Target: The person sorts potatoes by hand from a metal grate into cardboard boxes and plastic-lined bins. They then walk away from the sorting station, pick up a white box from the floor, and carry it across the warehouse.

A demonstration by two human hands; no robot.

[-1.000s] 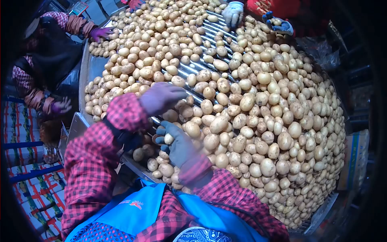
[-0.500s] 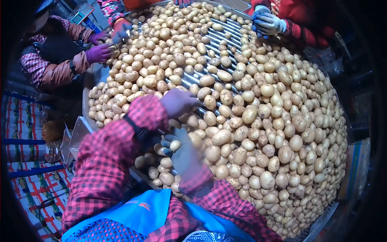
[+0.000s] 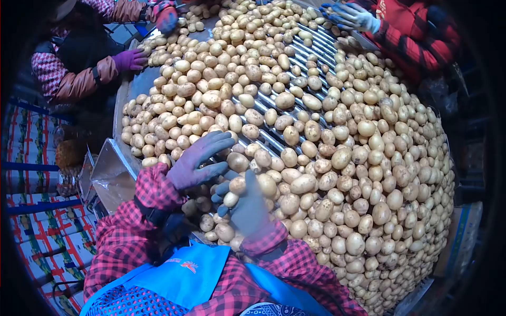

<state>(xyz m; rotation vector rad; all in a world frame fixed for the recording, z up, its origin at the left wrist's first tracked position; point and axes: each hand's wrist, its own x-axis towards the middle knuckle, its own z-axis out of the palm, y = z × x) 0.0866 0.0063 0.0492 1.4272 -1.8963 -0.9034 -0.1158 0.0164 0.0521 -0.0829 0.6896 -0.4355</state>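
A large heap of pale potatoes (image 3: 337,158) covers a metal roller table (image 3: 271,139). My left hand (image 3: 197,160), in a purple glove, lies with fingers spread over potatoes at the table's near edge, holding nothing. Just to its right, my right hand (image 3: 245,203), in a grey-blue glove, is curled around a small potato (image 3: 231,198) and touches another potato (image 3: 237,184) above it. Both sleeves are red-and-black plaid, above a blue apron (image 3: 179,276).
Another person's purple-gloved hand (image 3: 129,59) rests at the table's left rim. A second person's white-and-blue gloved hands (image 3: 350,16) work at the far right. Printed cartons (image 3: 42,231) are stacked at lower left. A metal chute (image 3: 108,171) sits beside the table.
My left hand drew back toward me and spread its fingers flat. My right hand stayed curled on the small potato. The view tilted, shifting the other people's hands upward.
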